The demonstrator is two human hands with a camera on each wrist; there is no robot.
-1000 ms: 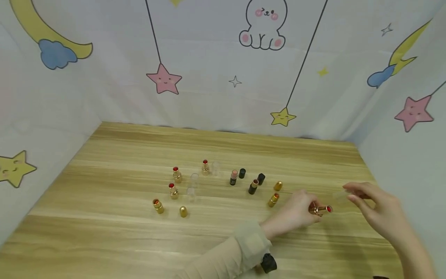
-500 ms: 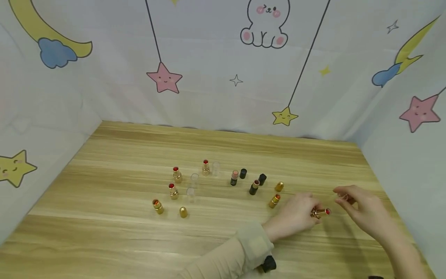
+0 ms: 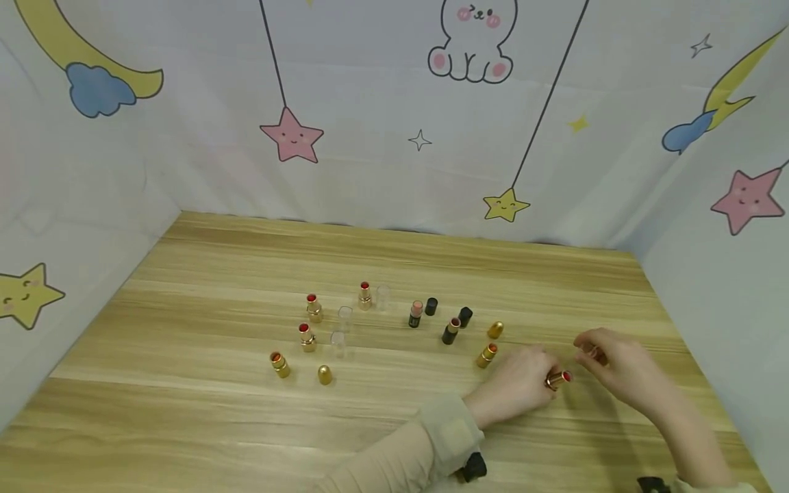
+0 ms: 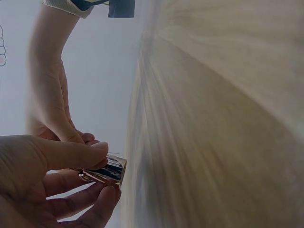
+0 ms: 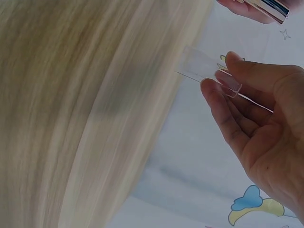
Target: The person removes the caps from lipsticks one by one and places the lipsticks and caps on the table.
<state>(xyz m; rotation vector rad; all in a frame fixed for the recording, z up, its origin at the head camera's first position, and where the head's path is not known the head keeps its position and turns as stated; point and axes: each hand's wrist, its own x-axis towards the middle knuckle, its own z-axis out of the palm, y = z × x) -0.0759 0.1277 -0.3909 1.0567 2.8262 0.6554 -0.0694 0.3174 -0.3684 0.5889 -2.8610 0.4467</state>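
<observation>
Between the thumb and fingers of my left hand (image 3: 514, 387) is an uncapped lipstick (image 3: 558, 379), its red tip pointing right in the head view. The left wrist view shows the shiny rose-gold tube of this lipstick (image 4: 114, 169) pinched under the thumb. My right hand (image 3: 625, 370) is just to the right, pinching a clear lipstick cap (image 5: 202, 67) by one end. In the head view its curled fingers mostly hide that cap. A gold lipstick (image 3: 486, 355) with an orange-red tip stands left of my left hand, near a gold cap (image 3: 495, 330).
Several more uncapped lipsticks stand leftward on the wooden table (image 3: 185, 424), including a pink one (image 3: 416, 313) and a black-cased one (image 3: 451, 332). Clear caps (image 3: 337, 344), black caps (image 3: 431, 306) and another gold cap (image 3: 324, 374) stand among them. A white patterned curtain (image 3: 370, 185) closes off the back and sides.
My right hand has come left with the clear cap, closer to my left hand. The lipstick in my left hand has shifted slightly left and down. The standing lipsticks stay put.
</observation>
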